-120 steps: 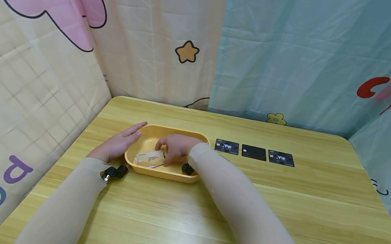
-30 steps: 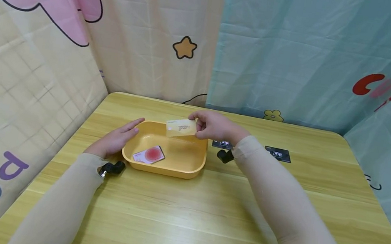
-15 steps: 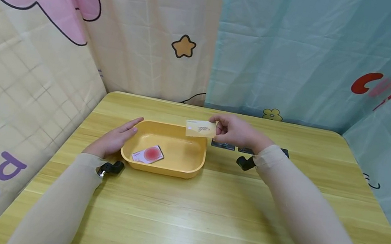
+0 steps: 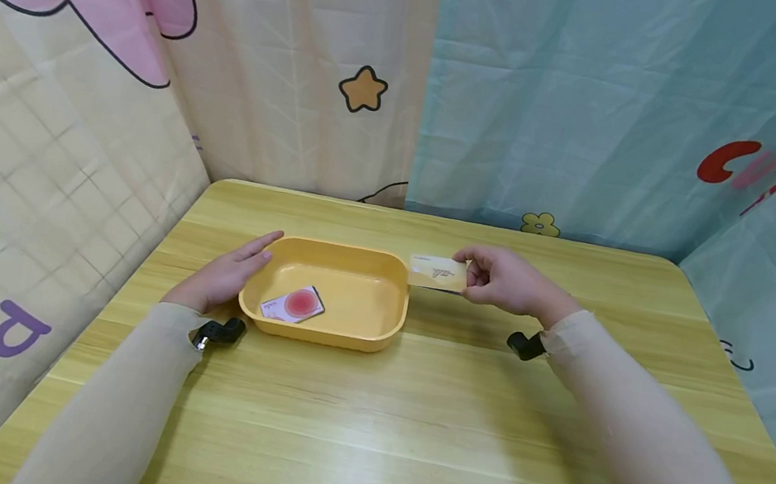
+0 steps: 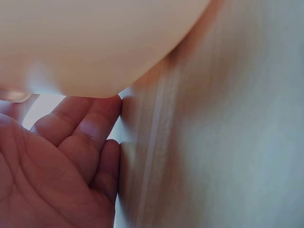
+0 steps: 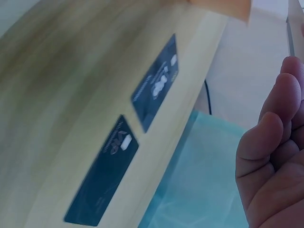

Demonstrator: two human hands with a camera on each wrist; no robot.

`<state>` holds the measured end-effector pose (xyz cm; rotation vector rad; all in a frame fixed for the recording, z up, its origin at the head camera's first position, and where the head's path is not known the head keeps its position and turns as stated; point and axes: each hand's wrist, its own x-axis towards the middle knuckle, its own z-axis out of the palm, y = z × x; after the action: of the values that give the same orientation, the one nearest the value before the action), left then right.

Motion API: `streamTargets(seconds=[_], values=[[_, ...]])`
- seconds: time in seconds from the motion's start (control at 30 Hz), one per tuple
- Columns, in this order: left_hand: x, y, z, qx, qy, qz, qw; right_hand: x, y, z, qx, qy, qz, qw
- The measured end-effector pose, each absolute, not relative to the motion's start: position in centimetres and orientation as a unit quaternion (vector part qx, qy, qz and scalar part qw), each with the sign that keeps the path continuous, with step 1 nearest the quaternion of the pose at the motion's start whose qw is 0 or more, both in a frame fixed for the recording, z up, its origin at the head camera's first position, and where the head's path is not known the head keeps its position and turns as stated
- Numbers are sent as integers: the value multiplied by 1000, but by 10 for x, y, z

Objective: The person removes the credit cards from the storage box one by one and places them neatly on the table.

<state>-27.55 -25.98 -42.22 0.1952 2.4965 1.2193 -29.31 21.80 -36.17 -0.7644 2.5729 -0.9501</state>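
Note:
My right hand (image 4: pixel 513 284) pinches a pale yellow card (image 4: pixel 438 273) by its right end, between thumb and fingers. In the head view, the card's left end meets the right rim of a yellow plastic tray (image 4: pixel 359 298). Inside the tray, at the front left, lies a white-and-pink card (image 4: pixel 296 304) with a red round print. My left hand (image 4: pixel 223 274) rests against the tray's left side with its fingers extended. The left wrist view shows its fingers (image 5: pixel 90 128) against the underside of the tray wall (image 5: pixel 80 52).
Two dark cards, one with a white logo (image 6: pixel 154 85) and one marked VIP (image 6: pixel 104 175), lie on the wooden table (image 4: pixel 346 420) in the right wrist view. The head view has them hidden behind my right hand and the yellow card. Printed curtains (image 4: pixel 567 101) hang behind.
My right hand has taken the yellow card out of the tray and carried it right, past the tray's right rim, lowering lately. My left hand has stayed at the tray's left side.

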Motion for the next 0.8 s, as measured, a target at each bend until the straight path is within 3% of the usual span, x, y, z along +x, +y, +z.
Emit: streamTargets(seconds=[0.33, 0.8], values=[[-276, -260, -423, 73, 881, 433, 175, -289, 232, -383, -239, 911, -299, 150], [-276, -261, -423, 72, 877, 440, 179, -287, 231, -405, -203, 913, -286, 209]])
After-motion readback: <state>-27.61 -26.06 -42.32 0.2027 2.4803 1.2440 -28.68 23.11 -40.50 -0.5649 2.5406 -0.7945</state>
